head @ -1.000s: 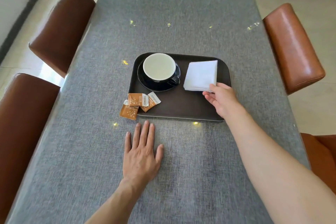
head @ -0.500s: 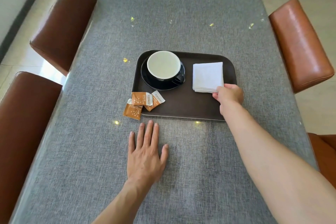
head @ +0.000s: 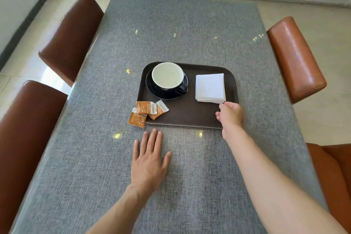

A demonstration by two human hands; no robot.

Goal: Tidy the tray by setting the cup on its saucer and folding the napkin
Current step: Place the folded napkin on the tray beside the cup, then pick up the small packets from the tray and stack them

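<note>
A dark brown tray (head: 190,114) lies on the grey table. On its left part a black cup (head: 167,78) with a pale inside stands upright on a black saucer (head: 152,90), handle to the near right. A white napkin (head: 210,87), folded into a square, lies flat on the tray's right part. My right hand (head: 230,116) hovers over the tray's near right corner, fingers loosely apart, its index fingertip at the napkin's near right corner. My left hand (head: 150,159) rests flat on the table, just in front of the tray, fingers spread.
Three orange sachets (head: 146,108) lie at the tray's near left corner, one of them off the tray on the table. Brown leather chairs stand on the left (head: 70,38) and right (head: 296,57) sides of the table. A grey cloth (head: 95,157) covers the tabletop.
The napkin was turned from slanted to square with the tray. My right hand, which pinched its near right corner, has loosened and drawn back slightly. My left hand stays flat.
</note>
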